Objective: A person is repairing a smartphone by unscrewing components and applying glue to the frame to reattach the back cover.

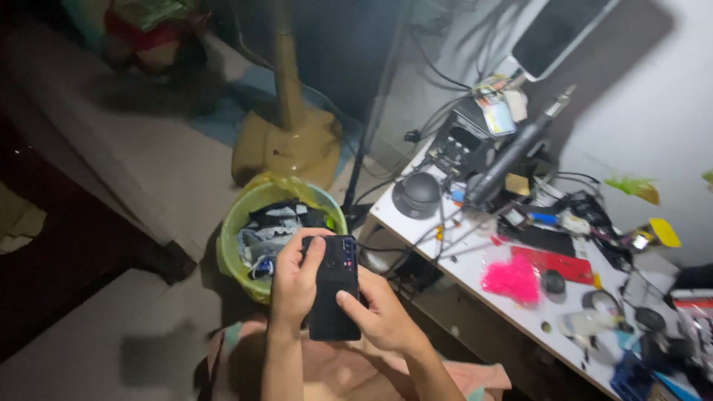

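A black smartphone is held back side up over my lap, its camera cluster at the top right corner. My left hand wraps its left edge, fingers curled over the top. My right hand grips the lower right part, thumb pressed on the back near the bottom. Both forearms come up from the bottom edge of the head view.
A green waste bin lined with a yellow bag, full of scraps, stands just beyond the phone. A white workbench at right carries a soldering station, cables, a red phone cover, a pink pad. A fan base stands behind the bin.
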